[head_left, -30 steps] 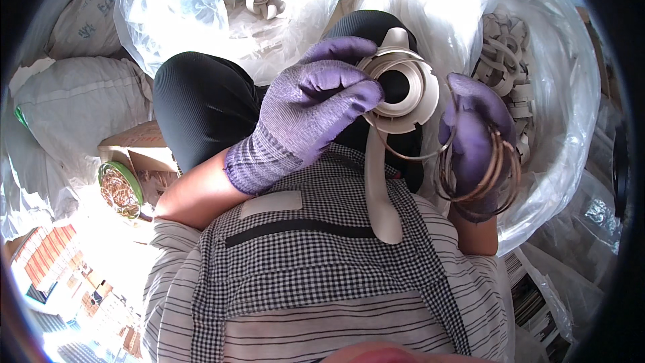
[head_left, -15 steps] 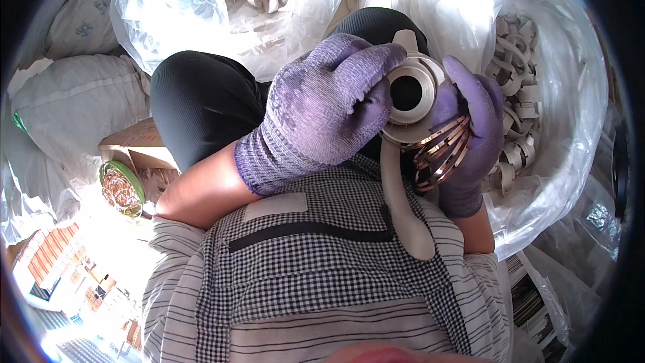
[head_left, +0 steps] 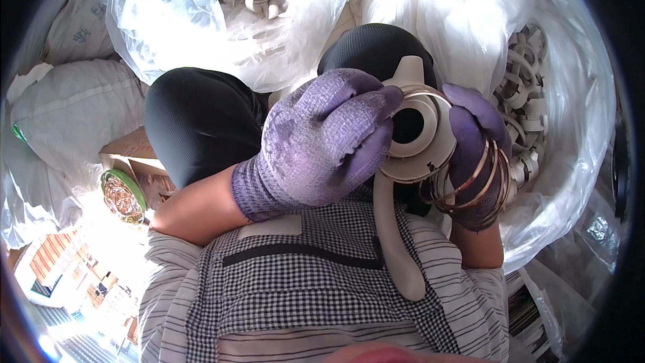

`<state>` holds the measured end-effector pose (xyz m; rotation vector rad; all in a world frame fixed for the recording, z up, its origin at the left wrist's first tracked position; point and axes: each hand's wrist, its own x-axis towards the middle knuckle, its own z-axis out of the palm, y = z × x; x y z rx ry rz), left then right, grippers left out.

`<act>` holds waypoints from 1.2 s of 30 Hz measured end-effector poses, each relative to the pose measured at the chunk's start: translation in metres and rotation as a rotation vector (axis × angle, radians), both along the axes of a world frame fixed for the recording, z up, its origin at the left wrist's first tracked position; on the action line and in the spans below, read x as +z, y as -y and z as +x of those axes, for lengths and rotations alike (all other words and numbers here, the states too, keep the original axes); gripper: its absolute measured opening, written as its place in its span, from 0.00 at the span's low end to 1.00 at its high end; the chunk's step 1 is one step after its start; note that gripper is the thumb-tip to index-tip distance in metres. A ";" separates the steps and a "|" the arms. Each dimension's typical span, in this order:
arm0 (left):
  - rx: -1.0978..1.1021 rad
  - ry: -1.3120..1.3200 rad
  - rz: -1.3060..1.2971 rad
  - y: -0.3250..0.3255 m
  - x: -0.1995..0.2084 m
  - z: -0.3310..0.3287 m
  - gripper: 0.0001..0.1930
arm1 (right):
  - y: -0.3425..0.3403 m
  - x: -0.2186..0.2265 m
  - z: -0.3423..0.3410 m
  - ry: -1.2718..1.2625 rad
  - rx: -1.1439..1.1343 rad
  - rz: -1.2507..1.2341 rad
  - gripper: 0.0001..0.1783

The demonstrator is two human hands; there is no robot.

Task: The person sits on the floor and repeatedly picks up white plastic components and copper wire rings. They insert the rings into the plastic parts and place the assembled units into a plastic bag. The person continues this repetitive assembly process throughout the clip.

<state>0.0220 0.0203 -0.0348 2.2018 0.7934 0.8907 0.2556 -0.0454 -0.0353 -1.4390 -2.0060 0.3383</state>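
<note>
The person's left hand (head_left: 322, 138), in a purple glove, is reaching in from nine o'clock; its fingers are gripping the rim of an off-white plastic part (head_left: 420, 165) near ten o'clock, where a thin copper-coloured ring (head_left: 440, 95) is lying along the edge. Whether they are pinching the ring too, I cannot tell. The part is sitting between the two hands, its long curved handle (head_left: 398, 249) pointing to six o'clock over the checked apron (head_left: 289, 289). At three o'clock, the gloved right hand (head_left: 467, 154) is curling beside the rim, wire rings (head_left: 485, 185) looping around it; whether its fingers are grasping anything, I cannot tell. At two o'clock, similar parts (head_left: 521, 87) are filling a clear plastic bag (head_left: 571, 161).
</note>
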 end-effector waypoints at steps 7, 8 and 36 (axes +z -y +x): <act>-0.055 0.028 -0.007 -0.011 -0.005 -0.003 0.16 | 0.001 -0.010 0.012 -0.014 0.042 -0.002 0.21; -0.065 0.050 -0.026 -0.013 -0.008 -0.004 0.16 | 0.000 -0.011 0.013 -0.032 0.055 0.005 0.20; -0.291 -0.040 -0.171 -0.042 0.000 -0.013 0.18 | -0.005 -0.013 0.015 -0.406 0.091 -0.176 0.20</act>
